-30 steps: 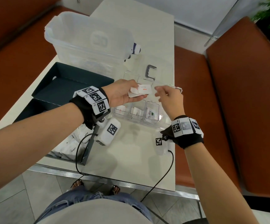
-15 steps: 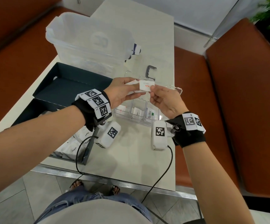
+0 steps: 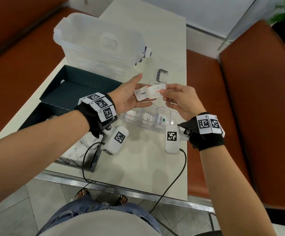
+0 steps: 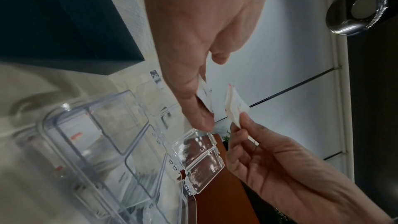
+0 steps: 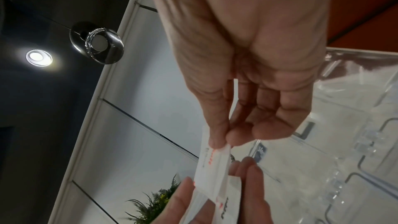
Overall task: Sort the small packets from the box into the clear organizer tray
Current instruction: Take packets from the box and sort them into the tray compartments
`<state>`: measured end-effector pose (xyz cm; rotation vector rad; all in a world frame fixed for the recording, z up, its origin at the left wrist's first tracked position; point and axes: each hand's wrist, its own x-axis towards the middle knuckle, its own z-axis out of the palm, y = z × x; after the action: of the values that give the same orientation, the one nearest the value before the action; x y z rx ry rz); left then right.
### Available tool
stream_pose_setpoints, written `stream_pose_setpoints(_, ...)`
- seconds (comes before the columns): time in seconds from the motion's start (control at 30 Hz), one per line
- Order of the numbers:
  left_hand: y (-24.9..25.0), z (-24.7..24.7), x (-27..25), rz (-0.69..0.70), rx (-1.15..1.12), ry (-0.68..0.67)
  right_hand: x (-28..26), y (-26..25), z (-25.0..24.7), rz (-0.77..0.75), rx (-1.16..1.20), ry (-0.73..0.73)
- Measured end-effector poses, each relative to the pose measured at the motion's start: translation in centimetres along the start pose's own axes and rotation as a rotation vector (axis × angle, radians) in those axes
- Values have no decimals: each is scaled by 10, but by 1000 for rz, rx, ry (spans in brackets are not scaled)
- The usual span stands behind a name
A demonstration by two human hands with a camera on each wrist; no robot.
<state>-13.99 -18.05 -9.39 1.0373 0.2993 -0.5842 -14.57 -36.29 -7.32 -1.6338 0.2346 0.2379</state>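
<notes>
My left hand [image 3: 129,97] is held palm up above the clear organizer tray [image 3: 139,124], thumb lifted away. A white packet marked Pepper [image 3: 142,94] lies on its straight fingers [image 4: 200,117]. My right hand [image 3: 165,94] pinches a white packet with red print [image 3: 155,91] by its right end, overlapping the Pepper packet [image 4: 204,96]. The red-print packet [image 5: 213,173] sits between thumb and forefinger. Some tray compartments hold packets, one marked Stevia [image 3: 160,120]. The dark box [image 3: 96,160] with sugar packets [image 3: 77,150] lies under my left forearm.
A large clear storage bin [image 3: 97,43] stands at the back of the white table [image 3: 138,164]. The box's dark lid [image 3: 80,86] lies left of the tray, a grey clip [image 3: 161,75] behind it. Orange benches [image 3: 257,116] flank the table.
The right hand came in, took the red-print packet from the left hand and drew it rightward. The Pepper packet beneath is now uncovered, and the left thumb has lifted off.
</notes>
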Motion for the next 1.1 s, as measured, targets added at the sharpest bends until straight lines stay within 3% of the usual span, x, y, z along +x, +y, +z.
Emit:
stream_pose_setpoints(0.17, 0, 1, -3, 56, 7, 11, -2, -1, 8, 4, 22, -42)
stream_pose_setpoints(0.27, 2, -1, -3, 108, 124, 41, -1, -2, 7, 7, -14, -31)
stream_pose_setpoints(0.43, 1, -5, -10, 81, 365, -42, 2, -3, 6, 26, -67, -45)
stream_pose_setpoints(0.6, -3, -9, -14, 19, 272, -107, 5, -4, 8, -5, -61, -95)
stream_pose_setpoints(0.83, -3, -11, -13, 59, 187, -31, 10, -5, 16, -93, -106, -91)
stream_pose_setpoints(1.03, 10, -34, -14, 113, 331, 75, 31, 1, 28, -187, -367, 91)
stream_pose_setpoints(1.1, 17, -46, -14, 146, 392, 125, 36, 9, 38, -238, -498, 86)
